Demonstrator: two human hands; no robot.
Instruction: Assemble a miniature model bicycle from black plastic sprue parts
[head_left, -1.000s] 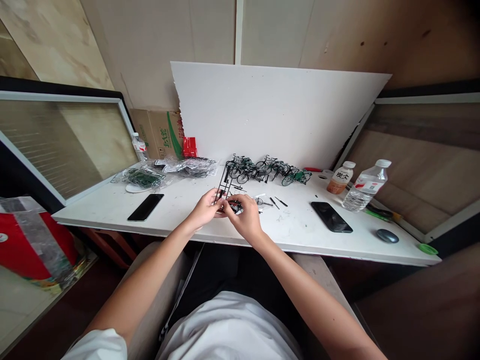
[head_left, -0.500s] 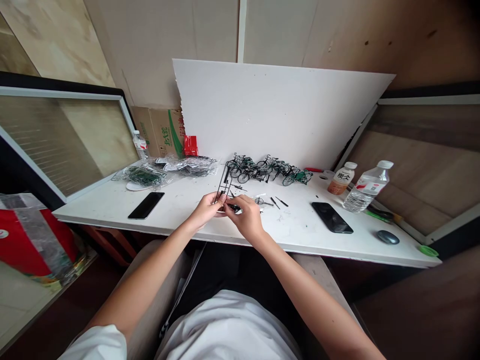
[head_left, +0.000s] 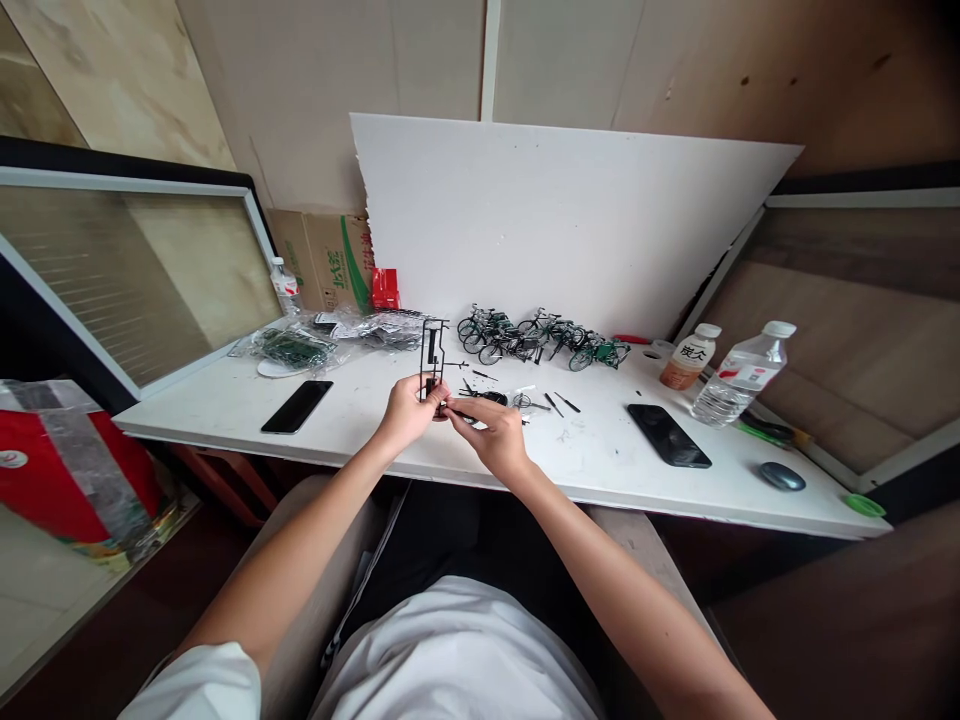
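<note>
My left hand [head_left: 405,410] is closed on the lower end of a black plastic parts frame [head_left: 430,355], which stands upright above the white table [head_left: 600,460]. My right hand [head_left: 491,432] is closed in a pinch right beside it, fingertips meeting a small dark part at the frame's lower edge. Small black loose parts [head_left: 517,400] lie on the table just behind my hands. A row of finished green and black model bicycles [head_left: 540,338] stands further back.
Black phones lie at left [head_left: 297,406] and right [head_left: 669,436]. Clear bags of parts [head_left: 330,340] sit at back left, near a cardboard box [head_left: 324,262]. Two bottles [head_left: 739,375] and a mouse [head_left: 781,476] are at right. A white board [head_left: 570,220] leans against the wall.
My left hand has raised the black parts frame from lying slanted on the table to standing upright. Both hands stay together at its lower end.
</note>
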